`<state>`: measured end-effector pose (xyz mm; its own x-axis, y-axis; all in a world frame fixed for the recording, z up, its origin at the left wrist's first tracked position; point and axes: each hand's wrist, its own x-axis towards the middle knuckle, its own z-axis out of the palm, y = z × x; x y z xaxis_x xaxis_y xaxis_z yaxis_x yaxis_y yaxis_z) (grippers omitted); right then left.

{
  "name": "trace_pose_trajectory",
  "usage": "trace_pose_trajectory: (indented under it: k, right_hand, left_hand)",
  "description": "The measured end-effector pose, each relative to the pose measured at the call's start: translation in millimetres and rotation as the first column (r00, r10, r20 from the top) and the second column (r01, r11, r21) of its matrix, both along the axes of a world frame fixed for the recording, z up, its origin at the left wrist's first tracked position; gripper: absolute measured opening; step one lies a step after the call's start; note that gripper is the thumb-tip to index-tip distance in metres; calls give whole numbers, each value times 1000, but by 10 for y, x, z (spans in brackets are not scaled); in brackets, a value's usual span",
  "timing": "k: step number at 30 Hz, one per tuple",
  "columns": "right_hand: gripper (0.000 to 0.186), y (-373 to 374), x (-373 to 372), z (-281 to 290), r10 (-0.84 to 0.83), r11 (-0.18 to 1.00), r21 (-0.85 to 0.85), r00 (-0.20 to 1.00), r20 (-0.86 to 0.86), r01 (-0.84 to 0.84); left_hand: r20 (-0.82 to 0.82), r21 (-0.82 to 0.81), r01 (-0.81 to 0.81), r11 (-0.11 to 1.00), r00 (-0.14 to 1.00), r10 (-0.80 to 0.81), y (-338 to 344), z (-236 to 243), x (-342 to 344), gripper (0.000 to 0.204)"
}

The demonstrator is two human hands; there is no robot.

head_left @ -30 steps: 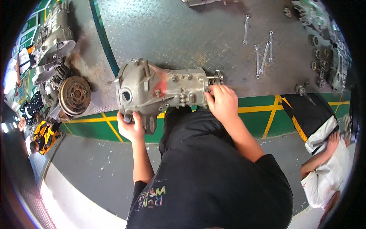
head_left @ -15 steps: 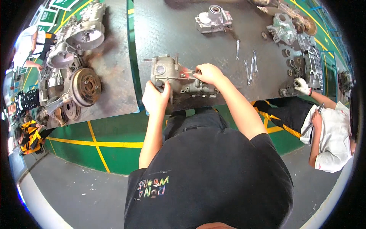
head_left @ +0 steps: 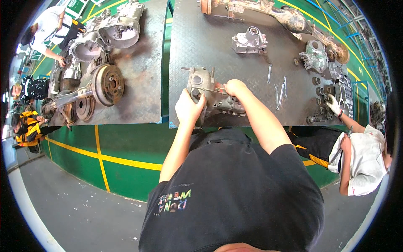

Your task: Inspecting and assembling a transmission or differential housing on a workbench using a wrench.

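Note:
My left hand [head_left: 189, 108] grips the near left side of a grey cast gearbox housing [head_left: 197, 79] lying at the front edge of the right steel bench. The housing has protruding studs, a round port and a red-marked patch. My right hand [head_left: 235, 89] has its fingers curled over the top middle of the same housing, beside the red patch, with the fingertips partly hidden. Just right of it are several silver open-end wrenches [head_left: 277, 97]. Behind it stands a smaller silver housing [head_left: 247, 42] with a round bore on top.
A left bench [head_left: 142, 96] bears bell housings [head_left: 119, 31] and rusty drum axles [head_left: 110, 84]. A long axle [head_left: 294, 23] lies at the back. Bearing rings [head_left: 319, 90] line the right. A co-worker [head_left: 357, 159] reaches onto the bench with a gloved hand [head_left: 334, 106]; others [head_left: 27, 128] stand left.
The housing has been turned and tilted. My right hand moved from its shaft end to its top middle; my left hand shifted its grip. The view shows more bench, and the co-worker's gloved hand appeared there.

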<state>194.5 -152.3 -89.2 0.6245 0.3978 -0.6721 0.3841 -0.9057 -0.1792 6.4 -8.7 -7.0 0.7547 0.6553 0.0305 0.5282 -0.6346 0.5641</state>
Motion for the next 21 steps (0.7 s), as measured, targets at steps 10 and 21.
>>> trace_pose_trajectory:
  k: [10, 21]
  right_hand:
    - [37, 25, -35, -2, 101, 995, 9, 991, 84, -102]
    - [25, -5, -70, 87, 42, 995, 81, 992, 118, -52]
  left_hand:
    - [-33, -24, -32, 999, 999, 31, -22, 28, 28, 53]
    - [-63, 8, -16, 1000, 998, 16, -17, 17, 15, 56]
